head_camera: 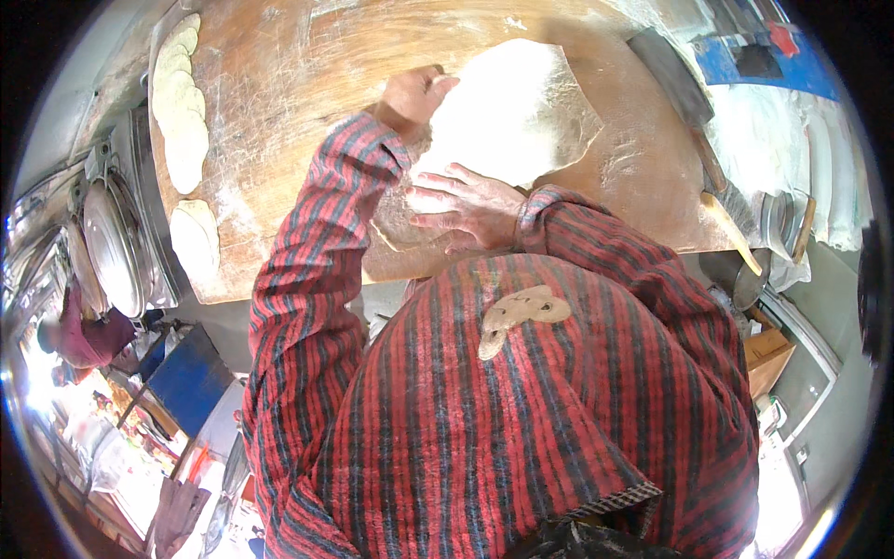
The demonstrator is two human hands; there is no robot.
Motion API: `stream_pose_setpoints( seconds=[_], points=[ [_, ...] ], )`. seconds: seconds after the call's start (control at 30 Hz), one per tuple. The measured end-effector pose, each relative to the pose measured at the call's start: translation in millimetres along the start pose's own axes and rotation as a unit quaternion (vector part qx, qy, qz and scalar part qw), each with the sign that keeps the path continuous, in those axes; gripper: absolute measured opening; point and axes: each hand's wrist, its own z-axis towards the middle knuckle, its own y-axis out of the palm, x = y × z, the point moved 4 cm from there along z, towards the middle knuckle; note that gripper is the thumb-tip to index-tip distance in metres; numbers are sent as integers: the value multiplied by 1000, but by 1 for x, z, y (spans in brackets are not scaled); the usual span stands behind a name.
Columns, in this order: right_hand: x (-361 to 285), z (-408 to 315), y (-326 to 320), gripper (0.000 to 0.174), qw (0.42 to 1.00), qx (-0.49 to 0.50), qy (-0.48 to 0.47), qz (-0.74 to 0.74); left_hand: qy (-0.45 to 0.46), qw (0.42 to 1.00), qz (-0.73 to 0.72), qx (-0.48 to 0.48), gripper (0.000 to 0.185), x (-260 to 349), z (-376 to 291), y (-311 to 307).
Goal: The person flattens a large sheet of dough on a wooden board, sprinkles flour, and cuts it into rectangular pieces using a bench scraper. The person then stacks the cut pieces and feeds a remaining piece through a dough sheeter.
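Observation:
A wide, thin sheet of floured dough [517, 119] lies on the wooden work board [300, 91], its middle washed out white by bright light. My right hand [475, 209] rests palm down across the near part of the sheet, fingers spread. At the sheet's left edge my left hand [419, 98] is curled, thumb over the fingers. Whether dough or flour is inside that curled hand cannot be seen. Both forearms wear red and dark striped sleeves.
Overlapping flat dough pieces [181, 105] and more dough pieces [195, 237] line the board's left side. A cleaver [670, 77] and wooden stick [730, 230] lie right. Round metal trays [115, 241] stand left of the board. Plastic bags [758, 140] sit right. Another person [94, 328] is far left.

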Motion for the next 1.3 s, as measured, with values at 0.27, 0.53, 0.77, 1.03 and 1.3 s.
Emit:
stream_pose_setpoints(
  seconds=[0.27,0.53,0.77,1.03,1.3],
  points=[
    [-1,3,-2,66,1000,-30,3,-1,-36,996,2,78,43,-46,37,-68],
    [54,-31,-37,75,915,235,314,-90,-101,993,-11,59,46,-55,-100,-66],
    [80,-37,-40,96,895,216,378,-91,-161,961,125,189,42,-64,-101,-50],
    [86,-47,-37,91,903,236,353,-72,-48,935,-38,349,42,-132,-124,-116],
    [172,-67,-71,53,745,288,588,128,-222,866,-419,159,48,-94,-165,-34]
  ],
)
